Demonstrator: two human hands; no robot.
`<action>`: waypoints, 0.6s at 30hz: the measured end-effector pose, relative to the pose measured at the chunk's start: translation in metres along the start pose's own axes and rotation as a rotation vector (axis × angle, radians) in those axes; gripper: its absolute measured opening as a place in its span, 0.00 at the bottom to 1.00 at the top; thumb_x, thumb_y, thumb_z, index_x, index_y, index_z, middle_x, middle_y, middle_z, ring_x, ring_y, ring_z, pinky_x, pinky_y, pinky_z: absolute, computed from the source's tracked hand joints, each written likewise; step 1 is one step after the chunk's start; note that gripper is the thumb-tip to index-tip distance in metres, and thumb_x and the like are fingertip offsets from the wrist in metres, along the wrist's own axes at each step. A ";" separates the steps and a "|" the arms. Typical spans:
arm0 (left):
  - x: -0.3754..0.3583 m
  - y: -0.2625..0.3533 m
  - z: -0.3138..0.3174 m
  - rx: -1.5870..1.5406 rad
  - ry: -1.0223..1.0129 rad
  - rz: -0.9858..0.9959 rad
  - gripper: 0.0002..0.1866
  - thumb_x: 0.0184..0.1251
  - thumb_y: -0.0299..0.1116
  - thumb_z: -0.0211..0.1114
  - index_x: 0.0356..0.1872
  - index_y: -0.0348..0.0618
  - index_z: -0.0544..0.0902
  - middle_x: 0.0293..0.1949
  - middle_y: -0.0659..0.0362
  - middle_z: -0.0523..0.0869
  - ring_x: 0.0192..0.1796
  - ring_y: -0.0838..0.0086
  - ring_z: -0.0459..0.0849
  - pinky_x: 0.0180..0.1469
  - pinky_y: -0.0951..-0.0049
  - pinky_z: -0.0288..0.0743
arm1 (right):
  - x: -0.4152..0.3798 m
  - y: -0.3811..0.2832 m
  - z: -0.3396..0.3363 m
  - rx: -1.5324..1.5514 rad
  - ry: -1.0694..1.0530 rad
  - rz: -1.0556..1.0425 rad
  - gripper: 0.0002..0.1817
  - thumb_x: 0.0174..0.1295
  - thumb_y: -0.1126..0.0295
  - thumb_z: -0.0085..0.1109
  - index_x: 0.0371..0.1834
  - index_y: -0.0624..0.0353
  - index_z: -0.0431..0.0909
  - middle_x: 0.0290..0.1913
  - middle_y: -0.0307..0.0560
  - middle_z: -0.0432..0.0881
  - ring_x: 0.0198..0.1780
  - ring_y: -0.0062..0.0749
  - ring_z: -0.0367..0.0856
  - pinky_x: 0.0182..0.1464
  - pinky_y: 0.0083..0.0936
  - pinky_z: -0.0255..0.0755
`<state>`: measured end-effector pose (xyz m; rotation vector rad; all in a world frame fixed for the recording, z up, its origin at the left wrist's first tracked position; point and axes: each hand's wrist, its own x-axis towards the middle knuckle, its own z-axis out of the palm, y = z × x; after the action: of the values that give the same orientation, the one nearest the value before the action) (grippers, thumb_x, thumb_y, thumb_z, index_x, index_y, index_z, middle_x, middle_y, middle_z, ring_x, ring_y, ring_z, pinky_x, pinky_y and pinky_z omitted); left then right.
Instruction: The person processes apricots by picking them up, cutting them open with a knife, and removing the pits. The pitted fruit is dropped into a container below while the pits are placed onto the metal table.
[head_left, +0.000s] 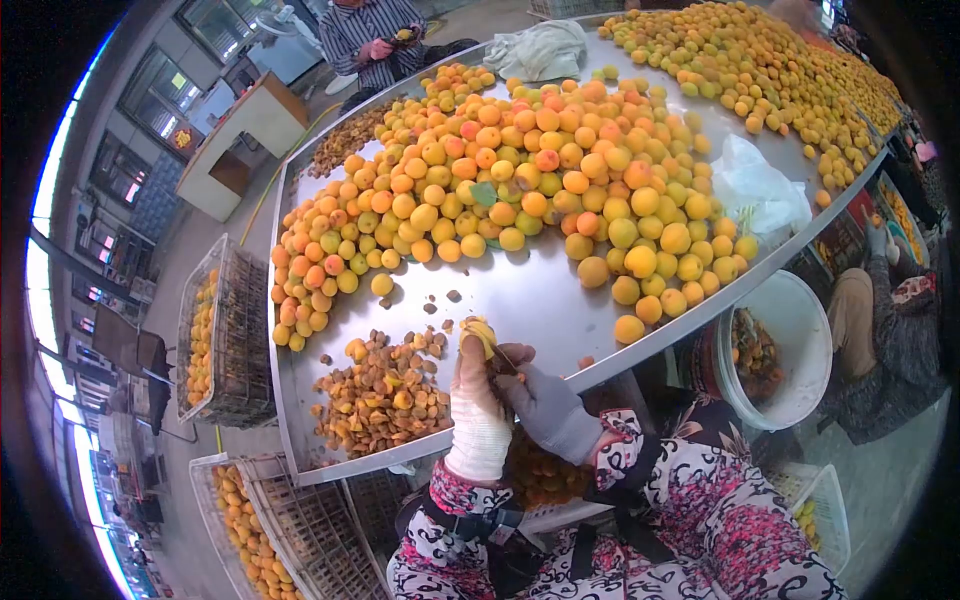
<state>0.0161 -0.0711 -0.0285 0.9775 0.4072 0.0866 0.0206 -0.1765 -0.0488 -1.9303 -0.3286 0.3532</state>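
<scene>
metal table (525, 300), heaped apricots (546, 160), piled pits (385, 405)

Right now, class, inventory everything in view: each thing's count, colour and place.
Flat metal table: one, silver, centre.
Round smooth fruit: many, yellow to orange, on table, in crates.
Small chunky pieces: many, brown-orange, table's near left.
Crumpled cloth: one, pale grey, table's far edge.
Thin plastic bag: one, whitish, table's right.
Round plastic bucket: one, white, right of table.
Slatted plastic crates: several, brown and white, beside table.
Boxy desk: one, white-brown, back left.
Other people: at least two, striped or dark clothes, around table.
Held fruit: one, yellow, front centre.
Left hand: one, white-gloved, front centre.
Right hand: one, grey-gloved, beside left.
</scene>
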 end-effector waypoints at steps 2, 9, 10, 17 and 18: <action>0.002 -0.001 -0.001 -0.076 0.026 -0.008 0.21 0.64 0.50 0.56 0.47 0.42 0.74 0.34 0.53 0.81 0.35 0.71 0.79 0.35 0.75 0.73 | 0.001 -0.002 -0.004 -0.003 0.053 -0.066 0.17 0.65 0.57 0.47 0.43 0.62 0.72 0.26 0.58 0.78 0.32 0.53 0.78 0.33 0.36 0.70; 0.009 0.014 -0.014 0.131 0.045 0.198 0.22 0.65 0.48 0.55 0.48 0.38 0.74 0.35 0.56 0.79 0.38 0.70 0.79 0.37 0.74 0.75 | 0.006 -0.005 -0.020 -0.044 -0.055 -0.100 0.16 0.64 0.56 0.48 0.37 0.61 0.72 0.21 0.54 0.76 0.26 0.50 0.77 0.27 0.36 0.66; 0.008 0.013 -0.015 0.130 0.049 0.198 0.22 0.65 0.48 0.55 0.48 0.38 0.74 0.35 0.56 0.79 0.38 0.70 0.79 0.37 0.74 0.75 | 0.005 -0.007 -0.020 -0.074 -0.056 -0.106 0.16 0.64 0.57 0.49 0.39 0.60 0.72 0.22 0.54 0.77 0.26 0.50 0.77 0.28 0.36 0.67; 0.001 0.009 0.001 -0.161 0.005 -0.042 0.23 0.66 0.52 0.52 0.46 0.41 0.74 0.32 0.56 0.79 0.34 0.72 0.78 0.30 0.76 0.74 | -0.001 -0.017 -0.018 -0.215 0.009 -0.115 0.20 0.62 0.60 0.50 0.54 0.58 0.68 0.26 0.54 0.80 0.29 0.51 0.79 0.31 0.37 0.72; -0.001 0.013 0.005 -0.118 0.008 -0.028 0.21 0.66 0.51 0.52 0.44 0.42 0.74 0.31 0.58 0.78 0.33 0.74 0.78 0.29 0.76 0.73 | -0.001 -0.016 -0.017 -0.215 0.010 -0.115 0.20 0.62 0.60 0.50 0.54 0.58 0.68 0.26 0.54 0.80 0.29 0.51 0.79 0.31 0.37 0.72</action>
<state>0.0184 -0.0683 -0.0152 0.8554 0.4180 0.0881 0.0249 -0.1854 -0.0277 -2.1119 -0.4852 0.2408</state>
